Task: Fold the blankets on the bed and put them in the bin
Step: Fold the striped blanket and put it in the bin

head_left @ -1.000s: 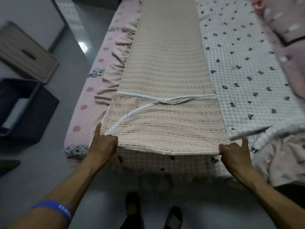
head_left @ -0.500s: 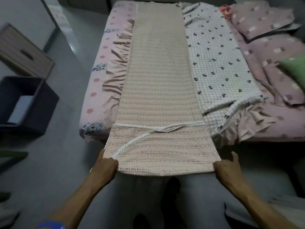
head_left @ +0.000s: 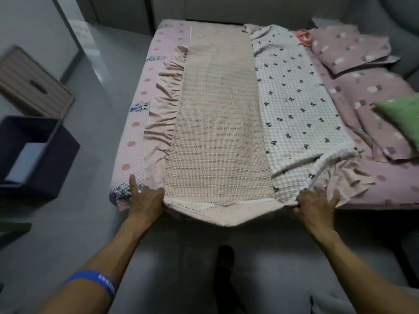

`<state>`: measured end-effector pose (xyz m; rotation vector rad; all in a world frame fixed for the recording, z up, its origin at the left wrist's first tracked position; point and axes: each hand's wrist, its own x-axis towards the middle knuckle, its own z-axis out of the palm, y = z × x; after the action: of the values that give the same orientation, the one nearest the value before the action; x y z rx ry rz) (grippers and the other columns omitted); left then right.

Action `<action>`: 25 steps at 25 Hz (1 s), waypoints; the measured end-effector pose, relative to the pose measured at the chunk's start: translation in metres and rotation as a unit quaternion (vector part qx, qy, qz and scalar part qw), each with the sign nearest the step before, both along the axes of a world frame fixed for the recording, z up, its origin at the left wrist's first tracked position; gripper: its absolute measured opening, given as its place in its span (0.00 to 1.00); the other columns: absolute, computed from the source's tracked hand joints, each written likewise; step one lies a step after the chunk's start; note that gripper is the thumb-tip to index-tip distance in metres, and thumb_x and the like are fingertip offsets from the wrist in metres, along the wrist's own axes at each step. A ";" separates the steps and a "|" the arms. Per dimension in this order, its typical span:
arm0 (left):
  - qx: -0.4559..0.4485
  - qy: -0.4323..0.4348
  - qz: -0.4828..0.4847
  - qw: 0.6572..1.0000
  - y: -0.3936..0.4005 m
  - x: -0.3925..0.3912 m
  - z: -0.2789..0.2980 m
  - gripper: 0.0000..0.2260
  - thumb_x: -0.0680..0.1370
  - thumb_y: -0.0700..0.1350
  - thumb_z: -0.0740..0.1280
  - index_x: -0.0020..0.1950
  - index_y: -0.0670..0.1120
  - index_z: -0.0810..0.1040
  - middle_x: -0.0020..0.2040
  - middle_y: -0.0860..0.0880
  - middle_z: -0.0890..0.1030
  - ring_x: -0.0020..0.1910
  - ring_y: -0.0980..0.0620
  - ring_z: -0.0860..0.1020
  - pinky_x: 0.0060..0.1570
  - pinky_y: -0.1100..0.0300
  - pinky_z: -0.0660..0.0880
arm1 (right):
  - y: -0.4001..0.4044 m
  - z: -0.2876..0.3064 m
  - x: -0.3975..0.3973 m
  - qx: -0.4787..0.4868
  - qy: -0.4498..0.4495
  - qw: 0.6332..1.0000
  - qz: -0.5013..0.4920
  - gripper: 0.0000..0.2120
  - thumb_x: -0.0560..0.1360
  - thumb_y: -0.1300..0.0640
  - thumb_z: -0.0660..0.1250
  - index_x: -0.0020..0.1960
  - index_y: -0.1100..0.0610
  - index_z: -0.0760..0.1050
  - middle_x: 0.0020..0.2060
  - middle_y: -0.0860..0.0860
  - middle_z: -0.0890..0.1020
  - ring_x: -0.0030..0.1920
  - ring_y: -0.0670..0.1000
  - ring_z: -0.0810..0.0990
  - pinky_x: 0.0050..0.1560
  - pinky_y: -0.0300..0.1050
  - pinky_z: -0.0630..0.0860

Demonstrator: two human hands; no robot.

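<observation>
Both hands pinched on near corners of beige blanket [head_left: 217,141], left hand [head_left: 145,201] at 9 o'clock, right hand [head_left: 315,203] at 3, bin [head_left: 40,152] far left; advice: keep corners level, edges aligned w/ fold.

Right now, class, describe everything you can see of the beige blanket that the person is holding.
The beige blanket is a woven-looking cloth with fine darker cross stripes, folded into one long strip. It lies flat down the bed, with its near end hanging over the foot. The left hand and right hand grip its near corners. It rests on wrinkled pink fabric, beside a white checked blanket.
</observation>
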<state>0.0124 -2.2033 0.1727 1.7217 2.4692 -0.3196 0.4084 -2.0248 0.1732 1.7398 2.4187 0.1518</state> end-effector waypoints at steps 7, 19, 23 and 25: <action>0.002 0.004 0.046 0.999 0.120 -0.063 -0.031 0.04 0.75 0.45 0.63 0.47 0.52 0.76 0.40 0.49 0.83 0.50 0.44 0.80 0.73 0.37 0.41 | 0.152 -0.036 -0.048 0.007 0.046 0.998 -0.038 0.01 0.68 0.57 0.70 0.38 0.53 0.78 0.41 0.52 0.81 0.52 0.61 0.75 0.61 0.61 0.60; -0.093 -0.058 0.018 0.994 0.388 -0.169 -0.215 0.03 0.75 0.41 0.64 0.45 0.47 0.76 0.48 0.46 0.81 0.54 0.43 0.78 0.71 0.43 0.50 | 0.399 -0.239 -0.130 -0.123 0.054 0.987 -0.091 0.08 0.69 0.56 0.69 0.32 0.53 0.74 0.27 0.48 0.71 0.46 0.61 0.76 0.65 0.59 0.58; -0.126 -0.068 0.014 0.990 0.403 -0.184 -0.262 0.15 0.65 0.50 0.59 0.43 0.46 0.79 0.46 0.44 0.81 0.51 0.41 0.78 0.67 0.44 0.56 | 0.408 -0.286 -0.129 -0.142 0.041 0.985 -0.085 0.06 0.67 0.55 0.67 0.32 0.53 0.73 0.28 0.49 0.73 0.45 0.60 0.76 0.66 0.61 0.59; -0.107 -0.058 0.003 0.993 0.402 -0.183 -0.278 0.14 0.63 0.51 0.58 0.41 0.46 0.78 0.42 0.45 0.82 0.47 0.41 0.79 0.65 0.43 0.60 | 0.407 -0.298 -0.133 -0.127 0.051 0.988 -0.073 0.07 0.65 0.52 0.62 0.31 0.54 0.73 0.28 0.49 0.74 0.46 0.61 0.76 0.65 0.62 0.60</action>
<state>-0.1709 -1.8016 -0.1051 1.5980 2.2662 -0.4516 0.2757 -1.6177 -0.1251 1.8340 2.2475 -0.2596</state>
